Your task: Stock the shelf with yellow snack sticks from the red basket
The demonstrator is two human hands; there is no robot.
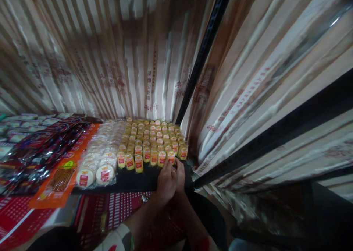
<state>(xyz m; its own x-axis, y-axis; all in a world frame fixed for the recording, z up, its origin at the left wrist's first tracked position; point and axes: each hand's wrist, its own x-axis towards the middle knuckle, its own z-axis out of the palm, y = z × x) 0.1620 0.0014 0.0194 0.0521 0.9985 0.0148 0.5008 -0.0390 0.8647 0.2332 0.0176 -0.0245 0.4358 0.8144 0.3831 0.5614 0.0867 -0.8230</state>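
The left hand (165,181) is laid partly over the right hand (180,174) at the front edge of the shelf (132,181). The yellow packets (150,140) are stood upright in rows running nine to three o'clock, directly at twelve o'clock from both hands. The front-row packet (171,157) is touched by curled fingertips; whether it is gripped cannot be told. Round white cakes (96,166) are set at ten o'clock.

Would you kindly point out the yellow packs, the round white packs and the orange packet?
yellow packs (150,140): head view, middle of the block of packs.
round white packs (104,174): head view, red label of a front pack.
orange packet (62,177): head view, its middle, on the brown contents.
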